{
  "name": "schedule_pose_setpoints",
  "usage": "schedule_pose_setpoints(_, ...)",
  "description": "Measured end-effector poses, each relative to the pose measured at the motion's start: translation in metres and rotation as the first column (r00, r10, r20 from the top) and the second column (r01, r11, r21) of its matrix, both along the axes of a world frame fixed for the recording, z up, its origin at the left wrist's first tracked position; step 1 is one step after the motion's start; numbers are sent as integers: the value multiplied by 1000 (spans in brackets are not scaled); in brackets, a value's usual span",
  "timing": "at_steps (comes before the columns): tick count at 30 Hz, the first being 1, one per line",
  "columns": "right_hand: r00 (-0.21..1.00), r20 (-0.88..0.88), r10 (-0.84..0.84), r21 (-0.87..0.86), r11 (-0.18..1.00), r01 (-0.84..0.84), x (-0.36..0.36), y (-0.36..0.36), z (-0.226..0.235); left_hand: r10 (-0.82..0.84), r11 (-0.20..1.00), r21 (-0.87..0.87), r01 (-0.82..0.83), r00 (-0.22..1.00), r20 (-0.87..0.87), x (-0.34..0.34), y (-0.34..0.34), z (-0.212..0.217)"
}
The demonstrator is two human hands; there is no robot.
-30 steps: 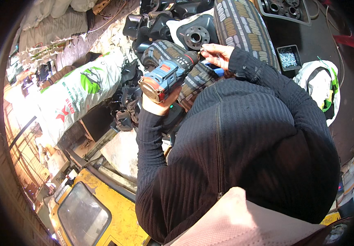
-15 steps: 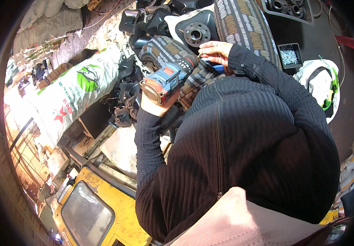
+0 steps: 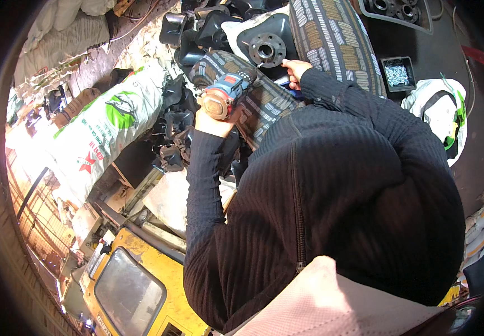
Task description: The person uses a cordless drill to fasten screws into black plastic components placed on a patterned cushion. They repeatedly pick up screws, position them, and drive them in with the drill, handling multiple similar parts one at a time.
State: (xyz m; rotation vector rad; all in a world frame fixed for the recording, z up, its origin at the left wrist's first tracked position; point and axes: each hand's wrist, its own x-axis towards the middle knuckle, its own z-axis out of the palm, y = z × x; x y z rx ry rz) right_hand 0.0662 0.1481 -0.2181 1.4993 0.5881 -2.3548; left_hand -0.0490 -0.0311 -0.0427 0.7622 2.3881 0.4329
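- The left hand (image 3: 211, 119) is closed tight around the grip of a cordless drill (image 3: 228, 92), blue and red with a dark body. It sits far and slightly left of centre, nose aimed right toward the round metal flange (image 3: 266, 51).
- The drill looks dense and top-heavy from the motor end. The grip is the right place to take it, wrapped whole-handed as here, wrist straight behind the tool, so that a twist from the bit does not turn it in the palm.
- The right hand (image 3: 297, 70) is pinched at the near right edge of the flange, fingertips together. It may hold a small screw, but that is too small to tell.
- The flange is a stiff dark disc with a centre bore and a ring of holes, seated on a black moulded shell (image 3: 278, 33). I judge it rigid and fairly heavy; it would be held by its rim.
- The patterned cushion (image 3: 264, 103) under the drill is soft and will give, so it offers poor bracing.
- A small black box of screws (image 3: 397, 73) stands far right, well apart from both hands. The screws are light, slippery and easy to drop.
- More black moulded parts (image 3: 174, 120) are heaped to the left beside a white printed sack (image 3: 104, 131).
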Motion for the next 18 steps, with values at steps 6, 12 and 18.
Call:
schedule_pose_setpoints(6, 999, -21, -38, 26, 999, 39, -7, -2, -5, -168, 985, -51, 164, 982, -87, -13, 8, -17)
schedule_pose_setpoints(12, 995, -82, 53, 100, 994, -45, -6, -4, -10, -332, 913, -243, 327, 943, 20, -31, 31, -10)
schedule_pose_setpoints(18, 999, -53, 4, 22, 1000, -3, -8, -5, -10, -160, 961, -212, 180, 981, 109, -23, 44, -5)
